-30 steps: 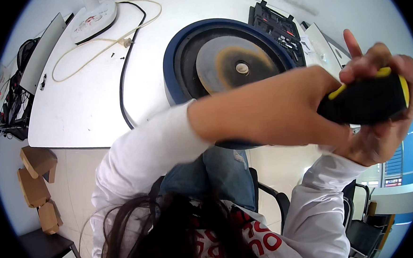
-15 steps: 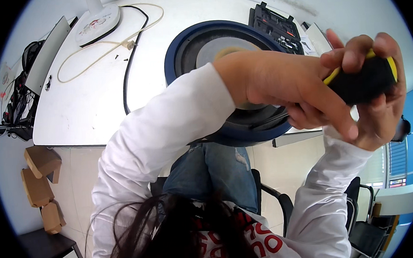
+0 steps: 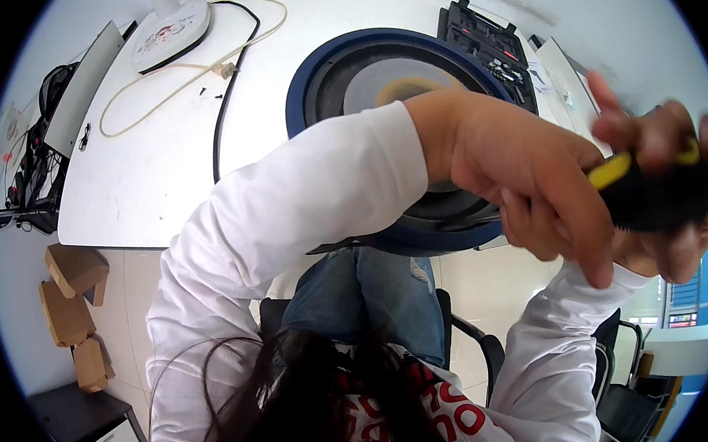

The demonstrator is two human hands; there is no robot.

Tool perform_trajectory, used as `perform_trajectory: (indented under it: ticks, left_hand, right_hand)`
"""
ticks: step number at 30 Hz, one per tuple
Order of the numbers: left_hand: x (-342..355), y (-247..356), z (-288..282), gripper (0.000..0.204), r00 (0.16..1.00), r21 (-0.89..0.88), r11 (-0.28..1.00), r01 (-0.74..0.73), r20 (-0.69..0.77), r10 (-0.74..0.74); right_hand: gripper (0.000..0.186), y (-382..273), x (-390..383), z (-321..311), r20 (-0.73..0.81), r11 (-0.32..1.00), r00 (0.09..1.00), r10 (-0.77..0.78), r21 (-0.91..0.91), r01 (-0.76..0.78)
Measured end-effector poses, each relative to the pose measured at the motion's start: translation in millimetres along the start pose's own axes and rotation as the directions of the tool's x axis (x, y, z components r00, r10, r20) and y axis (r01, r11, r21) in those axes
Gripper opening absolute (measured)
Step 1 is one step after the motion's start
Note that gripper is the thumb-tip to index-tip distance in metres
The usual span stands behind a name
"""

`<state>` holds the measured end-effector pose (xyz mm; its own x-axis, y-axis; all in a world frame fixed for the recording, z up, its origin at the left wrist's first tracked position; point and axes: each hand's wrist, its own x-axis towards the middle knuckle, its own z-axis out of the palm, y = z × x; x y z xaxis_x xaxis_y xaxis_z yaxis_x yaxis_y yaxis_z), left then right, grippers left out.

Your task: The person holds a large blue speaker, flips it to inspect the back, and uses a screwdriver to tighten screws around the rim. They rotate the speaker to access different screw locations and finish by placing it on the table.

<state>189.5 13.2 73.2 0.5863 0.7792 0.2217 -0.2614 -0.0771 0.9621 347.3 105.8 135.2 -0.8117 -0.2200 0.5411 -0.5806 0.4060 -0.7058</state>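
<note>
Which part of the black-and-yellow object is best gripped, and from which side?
Probably the middle of the black-and-yellow object, from the right: it stretches sideways, the right hand curls over its top, and the left hand crowds its left end. Blur hides detail.

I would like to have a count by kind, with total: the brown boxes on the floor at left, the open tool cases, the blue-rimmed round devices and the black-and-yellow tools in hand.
Brown boxes: 3
Open tool case: 1
Blue-rimmed round device: 1
Black-and-yellow tool: 1
Total: 6
</note>
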Motion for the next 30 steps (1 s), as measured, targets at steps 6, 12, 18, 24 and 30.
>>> perform_trajectory:
  ticks: [6, 12, 18, 24, 30]
  left_hand:
    - [-15.3, 5.5, 20.7, 0.029, 0.894, 0.380, 0.923, -0.055, -0.394, 0.216]
    - [-2.3, -7.7, 37.0, 0.032, 0.842, 0.202, 0.939, -0.278, -0.420, 0.340]
    - [-6.3, -0.6, 0.3, 0.026, 0.995, 0.075, 0.995, -0.071, -0.069, 0.076]
    - [-9.1, -9.9, 13.2, 0.021, 0.815, 0.533, 0.809, -0.246, -0.338, 0.471]
    - [0.2, -39.7, 83.4, 0.029, 0.581, 0.592, 0.776, -0.216, -0.561, 0.590]
  right_hand:
    - [0.059, -3.4, -7.1, 19.4, -0.407, 0.861, 0.913, -0.028, -0.474, -0.185]
    - [0.070, 6.3, 9.1, 38.0, -0.451, 0.728, 0.864, -0.223, -0.667, -0.160]
    - [0.087, -10.7, -6.8, 15.4, -0.313, 0.968, 0.939, 0.145, -0.154, -0.201]
    - [0.056, -0.5, -26.2, 15.2, -0.247, 0.998, 0.969, -0.010, -0.058, -0.005]
    - [0.062, -14.8, -59.0, 20.1, -0.591, 0.794, 0.803, -0.080, -0.524, -0.307]
